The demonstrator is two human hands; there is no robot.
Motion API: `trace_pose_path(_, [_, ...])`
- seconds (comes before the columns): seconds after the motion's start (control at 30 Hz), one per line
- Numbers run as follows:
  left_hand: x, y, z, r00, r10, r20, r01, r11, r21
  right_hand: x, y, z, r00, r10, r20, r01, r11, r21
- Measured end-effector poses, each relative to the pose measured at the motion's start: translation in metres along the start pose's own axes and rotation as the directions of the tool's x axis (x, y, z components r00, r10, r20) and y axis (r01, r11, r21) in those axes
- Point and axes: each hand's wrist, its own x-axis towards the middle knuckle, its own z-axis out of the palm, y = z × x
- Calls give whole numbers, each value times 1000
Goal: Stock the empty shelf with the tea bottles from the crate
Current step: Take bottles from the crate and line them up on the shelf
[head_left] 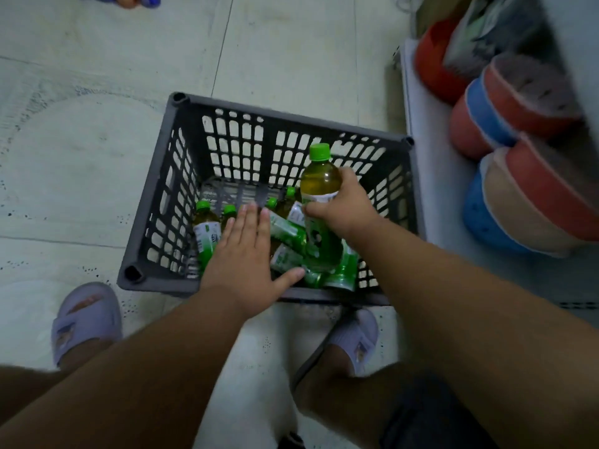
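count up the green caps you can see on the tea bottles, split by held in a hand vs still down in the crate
Held bottle in the right hand: 1 green cap
Bottles down in the crate: 4 green caps showing
Total: 5 green caps visible; more bottles lie under the open left hand with caps hidden.

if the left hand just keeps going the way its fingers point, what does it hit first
Likely the tea bottles lying in the crate. The open left hand hovers palm down, fingers aimed toward the far wall; the green-capped bottle beside its fingertips looks nearest, though depth is unclear.
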Motion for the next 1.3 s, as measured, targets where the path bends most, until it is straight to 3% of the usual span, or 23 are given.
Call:
trace_pose_path(0.2, [-40, 21, -83, 977, 122, -177, -117, 992, 40, -101, -80, -56, 987, -146, -70, 158, 963, 218])
trace_pose_path(0.3, [-71, 45, -124, 953, 171, -249, -182, 983, -22, -144, -105, -69, 970, -194, -144, 229, 928, 294])
trace_pose_path(0.5, [-125, 103, -151, 927, 161, -338, -275, 905, -324, -226, -121, -106, 893, -349, -285, 421, 871, 253])
trace_pose_path(0.67, [-132, 161, -163, 898, 251, -362, -404, 798, -448, -283, -115, -142, 852, -337, -401, 441, 874, 202])
trace_pose_path(0.87, [-137, 238, -170, 807, 488, -332, -590, 642, -490, -355, -99, -196, 710, -255, -656, 457, 876, 155])
trace_pose_path(1.1, [-141, 360, -145, 598, 763, -246, -727, 388, -567, -426, -39, -262, 491, -97, -865, 425, 894, 141])
trace_pose_path(1.3, [-141, 458, -99, 432, 892, -135, -796, 307, -522, -464, 37, -298, 301, 67, -951, 318, 934, 166])
